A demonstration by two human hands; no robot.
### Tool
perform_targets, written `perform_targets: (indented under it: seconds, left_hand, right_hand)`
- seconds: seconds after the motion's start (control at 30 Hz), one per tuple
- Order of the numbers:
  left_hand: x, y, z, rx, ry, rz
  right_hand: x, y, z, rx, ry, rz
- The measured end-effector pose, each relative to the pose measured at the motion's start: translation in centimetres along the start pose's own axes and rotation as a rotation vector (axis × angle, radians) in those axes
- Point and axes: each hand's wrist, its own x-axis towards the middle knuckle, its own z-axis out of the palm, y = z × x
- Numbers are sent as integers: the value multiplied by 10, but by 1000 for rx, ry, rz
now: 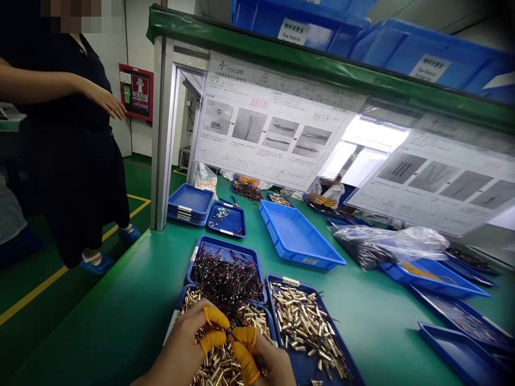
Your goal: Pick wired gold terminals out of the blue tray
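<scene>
My left hand [191, 335] and my right hand [263, 356] meet above the near blue tray [177, 316] of brass-coloured metal tubes [217, 367]. Both wear yellow finger cots on thumb and forefinger, and both are closed in a pinch. A tiny dark wire-like piece [230, 333] shows where the fingertips come together; most of it is hidden. Just beyond, a blue tray [195, 252] holds a heap of short black wires with red ends [227, 273]. To the right, brass-coloured pieces [301, 316], some with dark wires, fill another blue tray [341, 348].
Beyond stand a light-blue bin [300, 230], stacked trays [191, 201], a small-parts tray [227, 220] and a plastic bag [390, 241]. Instruction sheets [265, 128] hang overhead. A person [68, 134] stands left of the green table [137, 300]. Co-workers' yellow-tipped hands [328, 202] show opposite.
</scene>
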Motion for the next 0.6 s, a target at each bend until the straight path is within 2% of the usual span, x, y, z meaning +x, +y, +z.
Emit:
perform_targets:
  seconds: [0.23,0.37,0.47,0.6]
  left_hand:
    - [-3,-1,0,78,-48,56]
    - [-4,-6,-2,171,-80,192]
    - [-5,-8,-3,197,-138,242]
    - [-9,-10,-2,230,-260,145]
  right_hand:
    - [2,0,-7,-250,-131,-35]
    - [4,4,-10,-302,-220,-9]
    - [3,11,-7,-185,-149,26]
    - [1,21,-1,53,-167,111]
